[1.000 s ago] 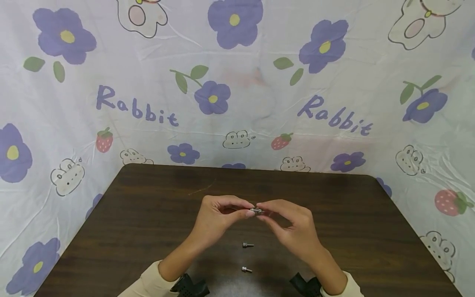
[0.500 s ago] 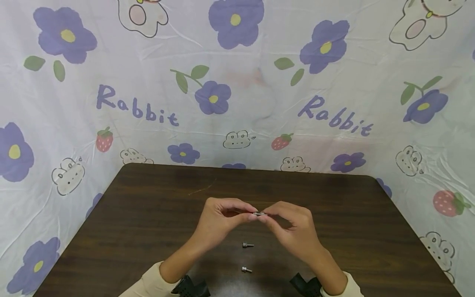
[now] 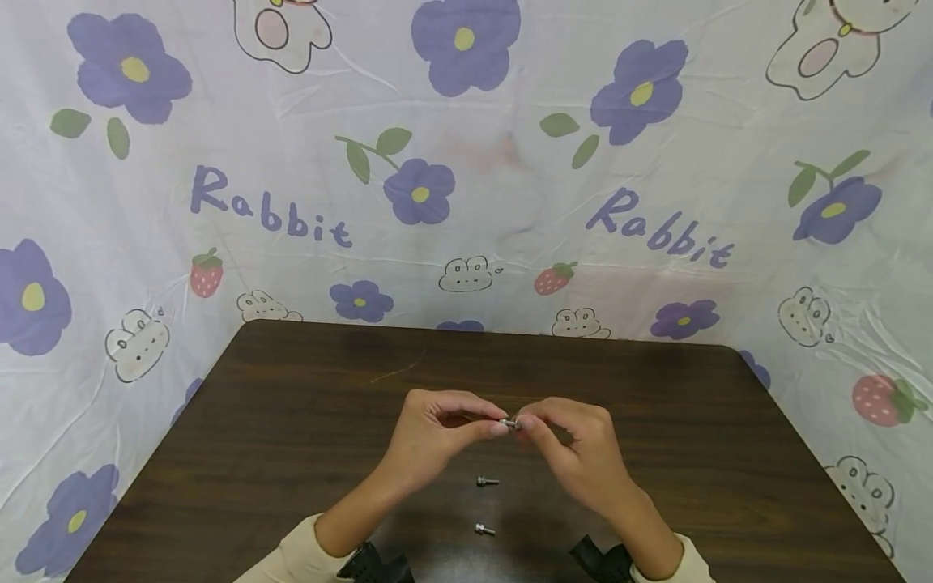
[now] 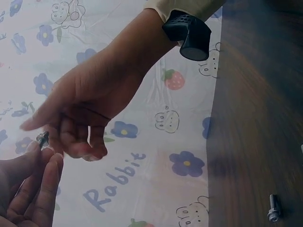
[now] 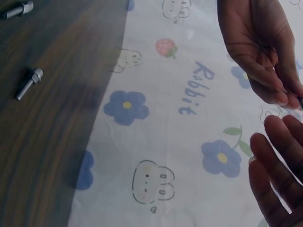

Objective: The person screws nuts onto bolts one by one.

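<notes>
Between both hands, above the middle of the table, is a small silver bolt (image 3: 509,423). My left hand (image 3: 430,433) pinches its left end between thumb and index finger. At the other end the thumb and index finger of my right hand (image 3: 576,437) pinch the bolt, partly covering it. In the left wrist view the bolt (image 4: 43,138) shows washer-like rings, and the right thumb and fingers lie around it. Lying on the table below the hands are two similar bolts, an upper bolt (image 3: 487,481) and a lower bolt (image 3: 484,529).
The dark wooden table (image 3: 291,453) reaches back to a white cloth (image 3: 510,219) printed with flowers and rabbits. A thin thread-like strand (image 3: 397,372) lies near the table's far side. Black wrist cameras sit at both cuffs.
Both hands have come slightly lower, and the right fingers have closed in on the bolt's right end. The right thumb now covers more of that end. Both bolts on the table stay put.
</notes>
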A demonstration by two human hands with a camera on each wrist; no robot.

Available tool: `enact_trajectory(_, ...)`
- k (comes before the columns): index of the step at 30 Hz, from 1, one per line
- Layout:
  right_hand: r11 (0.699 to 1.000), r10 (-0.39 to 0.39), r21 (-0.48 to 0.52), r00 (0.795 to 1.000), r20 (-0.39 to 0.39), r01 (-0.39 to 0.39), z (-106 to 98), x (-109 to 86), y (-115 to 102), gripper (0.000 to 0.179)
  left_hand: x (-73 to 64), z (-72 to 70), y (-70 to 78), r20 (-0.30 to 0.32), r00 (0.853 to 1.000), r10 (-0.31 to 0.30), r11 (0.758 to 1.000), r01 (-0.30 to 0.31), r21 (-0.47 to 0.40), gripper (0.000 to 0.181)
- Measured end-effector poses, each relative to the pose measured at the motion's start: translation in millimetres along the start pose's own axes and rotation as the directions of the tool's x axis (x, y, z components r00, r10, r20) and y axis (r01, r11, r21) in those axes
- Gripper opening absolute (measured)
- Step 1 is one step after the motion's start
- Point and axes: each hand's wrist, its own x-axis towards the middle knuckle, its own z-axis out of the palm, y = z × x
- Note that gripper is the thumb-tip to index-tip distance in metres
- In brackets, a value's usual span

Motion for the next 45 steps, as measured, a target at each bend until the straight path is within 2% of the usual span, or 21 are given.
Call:
enact_trajectory(1,1.0,-0.007,-0.005,1.0,-0.005,0.007,-0.6,0.2,-0.2,0.011,-0.1,-0.4,0.1,-0.003,1.0,-0.002,1.0,0.002,0.006,0.01)
enact_trajectory(6,0.996,-0.092,0.001,0.996,-0.02,0.092,-1.9,3.3,-0.8,0.032,0.7,-2.4,0.7,-0.011,1.0,0.0,1.0,0.0,0.01,0.01)
enact_trajectory(10,0.992,-0.127,0.007,0.992,-0.024,0.127,-1.4,5.2,-0.4,0.027,1.6,-2.9,1.9,-0.011,1.0,-0.003,1.0,0.003,-0.003,0.011)
enact_trajectory(18,0.99,-0.137,0.002,0.989,-0.051,0.138,0.9,3.6,-0.2,0.016,0.2,-3.7,0.8,-0.009,1.0,-0.013,1.0,0.013,-0.003,0.011)
enact_trajectory(27,0.994,-0.108,-0.012,0.993,-0.052,0.107,1.6,1.8,0.6,0.018,-0.2,-2.4,-0.3,0.0,1.0,0.007,1.0,-0.007,0.001,0.011)
enact_trajectory(34,0.997,-0.074,-0.021,0.997,-0.036,0.073,1.8,1.6,-1.0,0.015,0.8,1.2,-1.3,0.015,1.0,0.02,0.999,-0.019,-0.043,0.01)
enact_trajectory(40,0.999,-0.039,-0.009,0.999,-0.021,0.039,3.8,0.3,-0.7,0.016,-0.3,3.2,-1.0,0.007,1.0,0.021,0.999,-0.02,-0.026,0.009)
enact_trajectory(45,1.0,-0.013,-0.016,1.0,-0.019,0.012,4.9,-0.2,-1.3,0.03,-0.5,4.5,-1.4,0.007,1.0,0.014,1.0,-0.014,-0.012,0.008)
